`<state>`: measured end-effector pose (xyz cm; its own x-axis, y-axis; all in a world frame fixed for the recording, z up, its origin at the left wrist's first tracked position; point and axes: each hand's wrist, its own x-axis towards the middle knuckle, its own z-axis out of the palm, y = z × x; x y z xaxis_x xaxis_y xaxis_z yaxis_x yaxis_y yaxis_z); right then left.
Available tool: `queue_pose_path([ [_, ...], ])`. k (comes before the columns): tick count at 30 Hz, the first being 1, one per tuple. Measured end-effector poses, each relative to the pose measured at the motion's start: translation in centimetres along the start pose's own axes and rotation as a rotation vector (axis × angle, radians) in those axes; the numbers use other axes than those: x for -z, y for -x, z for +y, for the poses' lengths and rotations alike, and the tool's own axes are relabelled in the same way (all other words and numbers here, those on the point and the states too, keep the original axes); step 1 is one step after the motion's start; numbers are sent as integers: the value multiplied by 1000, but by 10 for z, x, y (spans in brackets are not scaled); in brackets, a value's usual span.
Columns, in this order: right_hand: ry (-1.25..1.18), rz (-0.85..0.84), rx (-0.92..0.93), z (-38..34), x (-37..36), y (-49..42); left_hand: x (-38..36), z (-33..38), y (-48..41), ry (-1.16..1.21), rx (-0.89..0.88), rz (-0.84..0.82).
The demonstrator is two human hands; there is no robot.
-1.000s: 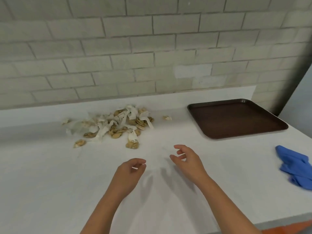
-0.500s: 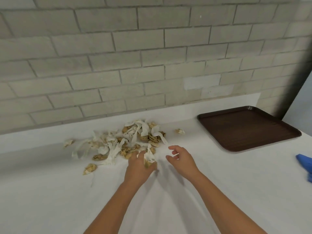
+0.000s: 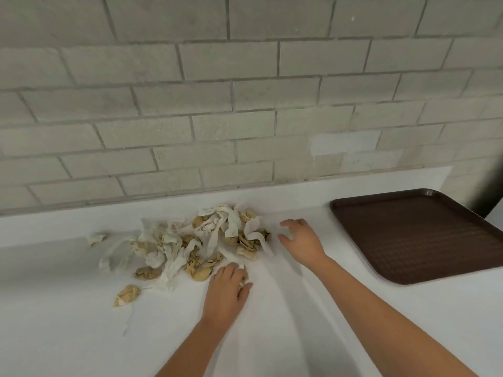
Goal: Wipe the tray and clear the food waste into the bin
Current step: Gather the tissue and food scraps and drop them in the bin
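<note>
Brown tray (image 3: 419, 240) right of waste pile (image 3: 190, 246)

Both bare arms reach out from the near edge. The left hand (image 3: 228, 288) is palm down with its fingers curled in. Its thumb and fingers pinch a small white scrap (image 3: 241, 283). The right hand (image 3: 300, 240) is farther away and more to the right, palm down, fingers spread and a little bent.
</note>
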<state>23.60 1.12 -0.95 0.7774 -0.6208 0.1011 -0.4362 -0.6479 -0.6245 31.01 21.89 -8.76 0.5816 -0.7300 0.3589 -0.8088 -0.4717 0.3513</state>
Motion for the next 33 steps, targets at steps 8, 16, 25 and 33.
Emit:
queue_pose_path([
  [8,304,-184,-81,44,-30,-48,-1,-2,-1,116,229,84],
  [16,25,164,10,42,-44,-37,-8,-6,-5,42,234,125],
  [25,142,-26,187,-28,-86,-33,-15,-11,-3,53,213,213],
  [33,313,125,307,2,-107,-24,-16,-12,-4,118,169,215],
])
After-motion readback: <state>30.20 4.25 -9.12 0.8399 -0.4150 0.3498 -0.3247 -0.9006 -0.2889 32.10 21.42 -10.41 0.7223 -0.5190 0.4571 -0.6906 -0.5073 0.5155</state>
